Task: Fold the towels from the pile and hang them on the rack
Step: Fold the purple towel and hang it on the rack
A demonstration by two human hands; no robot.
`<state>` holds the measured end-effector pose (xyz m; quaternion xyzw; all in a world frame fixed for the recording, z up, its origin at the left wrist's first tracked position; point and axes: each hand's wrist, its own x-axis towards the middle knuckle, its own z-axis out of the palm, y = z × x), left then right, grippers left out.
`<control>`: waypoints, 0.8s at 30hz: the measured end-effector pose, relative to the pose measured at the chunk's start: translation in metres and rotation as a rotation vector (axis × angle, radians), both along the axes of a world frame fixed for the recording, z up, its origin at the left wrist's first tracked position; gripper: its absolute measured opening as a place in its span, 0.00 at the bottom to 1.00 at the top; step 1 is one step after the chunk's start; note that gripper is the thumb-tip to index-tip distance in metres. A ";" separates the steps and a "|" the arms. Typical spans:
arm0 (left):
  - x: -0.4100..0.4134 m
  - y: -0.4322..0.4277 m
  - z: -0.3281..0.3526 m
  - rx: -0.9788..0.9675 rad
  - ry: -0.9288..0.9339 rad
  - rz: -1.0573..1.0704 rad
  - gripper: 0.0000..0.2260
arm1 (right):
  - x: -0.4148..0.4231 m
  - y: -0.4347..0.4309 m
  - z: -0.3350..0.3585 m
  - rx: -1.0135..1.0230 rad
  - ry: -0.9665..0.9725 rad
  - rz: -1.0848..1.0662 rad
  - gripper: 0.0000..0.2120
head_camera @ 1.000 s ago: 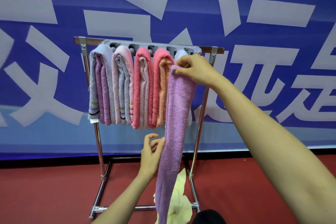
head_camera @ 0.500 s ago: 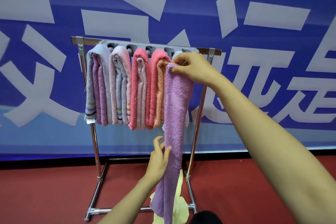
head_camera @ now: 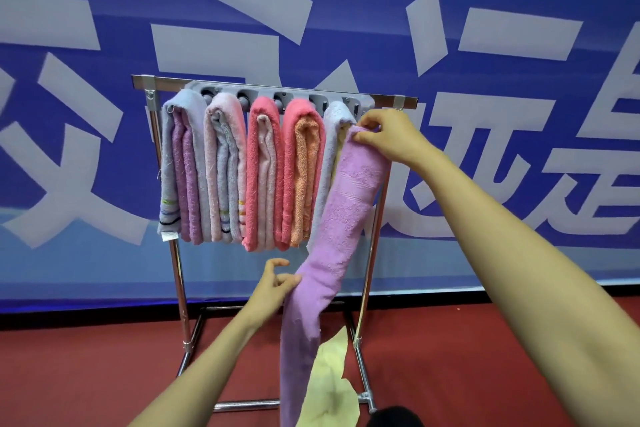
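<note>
A long purple towel (head_camera: 341, 229) hangs in front of the metal rack (head_camera: 166, 83), folded lengthwise. My right hand (head_camera: 388, 137) pinches its top end at the rack's right side, beside the last hanging towel. My left hand (head_camera: 273, 284) holds the towel's left edge about halfway down, below the hung towels. Several folded towels hang on the rack's arms: lilac (head_camera: 183, 170), pink-grey (head_camera: 225, 166), coral (head_camera: 263, 173), coral-orange (head_camera: 303, 170) and pale lavender (head_camera: 334, 121). The towel's lower end runs out of the bottom of the view.
A pale yellow towel (head_camera: 329, 388) lies low behind the purple one near the rack's base (head_camera: 242, 406). The rack stands on a red floor (head_camera: 86, 374) against a blue banner wall (head_camera: 485, 184). A dark object (head_camera: 394, 418) shows at the bottom edge.
My left hand has dropped lower and closed on the towel's left edge, pulling its middle leftward so it hangs slanted. My right hand keeps pinching the top end at the rack.
</note>
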<state>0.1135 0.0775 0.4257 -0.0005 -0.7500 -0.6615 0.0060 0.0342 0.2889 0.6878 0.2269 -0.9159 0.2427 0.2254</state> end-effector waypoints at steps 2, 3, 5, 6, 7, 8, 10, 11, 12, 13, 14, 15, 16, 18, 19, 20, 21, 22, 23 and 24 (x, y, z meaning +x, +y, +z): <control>-0.002 -0.009 0.027 -0.005 0.050 -0.072 0.11 | -0.012 0.009 -0.012 0.108 -0.091 -0.091 0.12; -0.003 -0.011 0.044 -0.015 0.075 -0.101 0.09 | -0.017 0.012 -0.023 0.184 -0.150 -0.132 0.12; -0.009 -0.011 0.077 -0.028 0.107 -0.138 0.07 | -0.024 0.016 -0.049 0.265 -0.247 -0.203 0.14; -0.012 -0.009 0.093 -0.029 0.108 -0.142 0.08 | -0.026 0.016 -0.064 0.250 -0.280 -0.240 0.15; -0.016 -0.007 0.106 -0.031 0.099 -0.132 0.08 | -0.025 0.016 -0.079 0.218 -0.299 -0.274 0.15; -0.019 -0.005 0.116 -0.031 0.082 -0.115 0.07 | -0.024 0.015 -0.093 0.189 -0.313 -0.295 0.16; -0.024 -0.001 0.127 -0.041 0.051 -0.066 0.07 | -0.020 0.011 -0.117 0.160 -0.393 -0.269 0.16; -0.026 0.001 0.129 -0.057 0.044 -0.041 0.07 | -0.015 0.008 -0.127 0.148 -0.454 -0.223 0.15; -0.027 0.003 0.129 -0.072 0.037 -0.020 0.07 | -0.008 0.004 -0.136 0.120 -0.521 -0.162 0.13; -0.029 0.006 0.128 -0.079 0.026 -0.001 0.07 | 0.000 -0.001 -0.144 0.077 -0.590 -0.103 0.11; -0.030 0.008 0.127 -0.077 0.013 0.014 0.07 | 0.008 -0.005 -0.151 0.032 -0.649 -0.058 0.10; -0.032 0.009 0.124 -0.077 0.003 0.028 0.07 | 0.015 -0.009 -0.157 -0.012 -0.693 -0.025 0.10; -0.032 0.009 0.122 -0.085 -0.004 0.040 0.07 | 0.022 -0.012 -0.160 -0.065 -0.732 0.001 0.10; -0.032 0.006 0.118 -0.089 -0.014 0.041 0.08 | 0.031 -0.020 -0.165 -0.221 -0.828 0.051 0.12; -0.032 0.005 0.116 -0.073 -0.024 0.040 0.08 | 0.034 -0.024 -0.166 -0.307 -0.882 0.067 0.13; -0.031 0.004 0.116 -0.058 -0.037 0.042 0.08 | 0.035 -0.027 -0.168 -0.391 -0.929 0.074 0.14; -0.030 0.002 0.115 -0.047 -0.050 0.050 0.08 | 0.035 -0.031 -0.169 -0.477 -0.968 0.078 0.15; -0.028 0.001 0.116 -0.039 -0.062 0.057 0.09 | 0.035 -0.034 -0.171 -0.574 -1.002 0.082 0.17; -0.027 -0.001 0.116 -0.030 -0.072 0.064 0.10 | 0.033 -0.037 -0.174 -0.690 -1.034 0.088 0.17; -0.025 -0.003 0.117 -0.020 -0.078 0.067 0.11 | 0.032 -0.040 -0.175 -0.814 -1.066 0.093 0.15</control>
